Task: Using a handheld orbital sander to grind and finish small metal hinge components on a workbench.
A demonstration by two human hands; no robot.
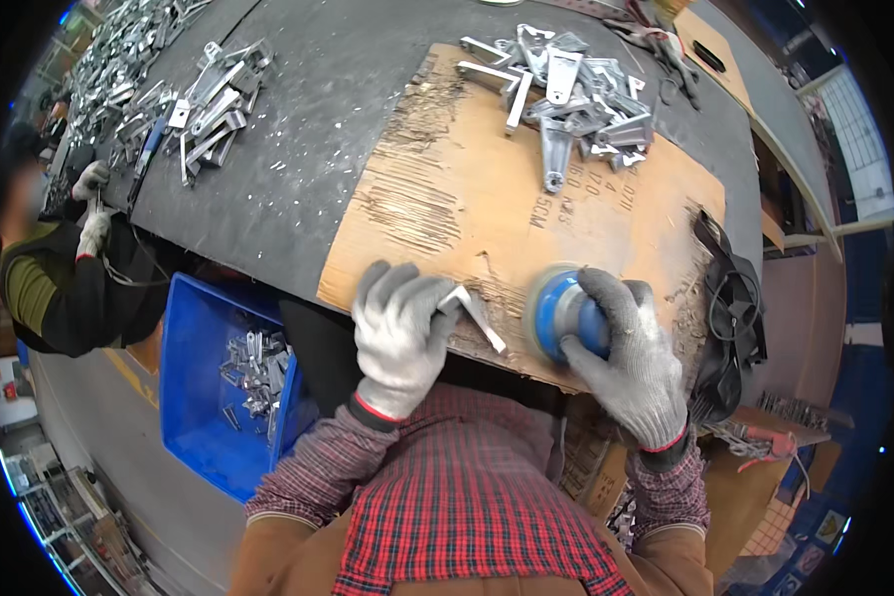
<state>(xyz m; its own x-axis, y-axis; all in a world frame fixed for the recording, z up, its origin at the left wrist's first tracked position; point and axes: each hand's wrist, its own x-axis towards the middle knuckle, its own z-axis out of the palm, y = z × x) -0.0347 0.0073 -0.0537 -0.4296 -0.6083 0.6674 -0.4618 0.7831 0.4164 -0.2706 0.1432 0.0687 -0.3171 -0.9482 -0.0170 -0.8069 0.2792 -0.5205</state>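
Note:
Both my hands wear grey-white work gloves. Between thumb and fingers, my left hand (400, 333) grips one end of a small bent metal bracket (484, 323), whose free arm points toward the right. My right hand (631, 353) is wrapped round a blue round sander (569, 316) close to the front edge of the bench. The bracket and the sander are a short way apart. Under them lies a worn, torn cardboard sheet (507, 209). A pile of similar silvery brackets (566, 94) sits on its far part.
Left of my legs stands a blue bin (182, 397) with metal parts inside. More brackets (214, 109) lie on the dark bench (298, 129). A co-worker (60, 258) in gloves works at the left. Black straps (730, 308) hang at the bench's right edge.

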